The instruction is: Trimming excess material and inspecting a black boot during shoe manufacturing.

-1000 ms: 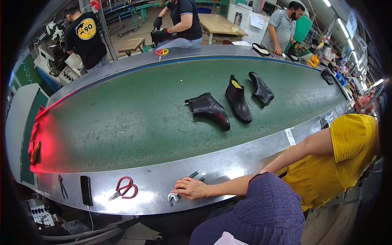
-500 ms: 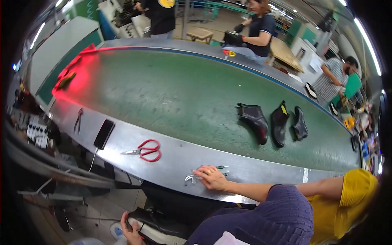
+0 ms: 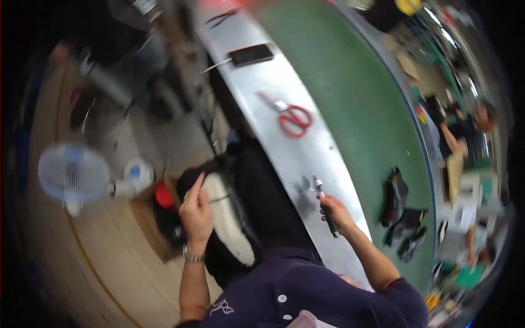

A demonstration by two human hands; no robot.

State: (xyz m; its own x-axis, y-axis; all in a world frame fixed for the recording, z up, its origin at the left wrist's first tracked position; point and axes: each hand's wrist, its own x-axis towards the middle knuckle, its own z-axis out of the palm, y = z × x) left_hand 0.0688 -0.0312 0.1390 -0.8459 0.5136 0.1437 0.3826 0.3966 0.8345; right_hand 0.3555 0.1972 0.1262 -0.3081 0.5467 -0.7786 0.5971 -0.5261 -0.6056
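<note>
A black shoe lies across my lap with its cream underside point(image 3: 227, 221) facing up and a thin dark line across it. My left hand point(image 3: 197, 214) grips the shoe's edge, one finger stretched out along it. In my right hand point(image 3: 336, 212), above the metal table edge, is a slim hand tool point(image 3: 326, 208) with a silver tip and a dark handle; blur hides its exact kind. A blurred grey metal tool point(image 3: 304, 187) lies on the metal beside it. Farther along are red-handled scissors point(image 3: 295, 121).
The metal border point(image 3: 273, 82) runs along a green work surface point(image 3: 350, 109). On it lie a black phone point(image 3: 251, 55) and dark pliers point(image 3: 223, 18). Black boots point(image 3: 406, 227) stand at right. A white fan point(image 3: 74, 175) and a box point(image 3: 150, 218) are at left. People work across the table.
My view has swung left and down. My right hand has picked up the slim tool from the metal border. My left hand and the shoe now show more fully.
</note>
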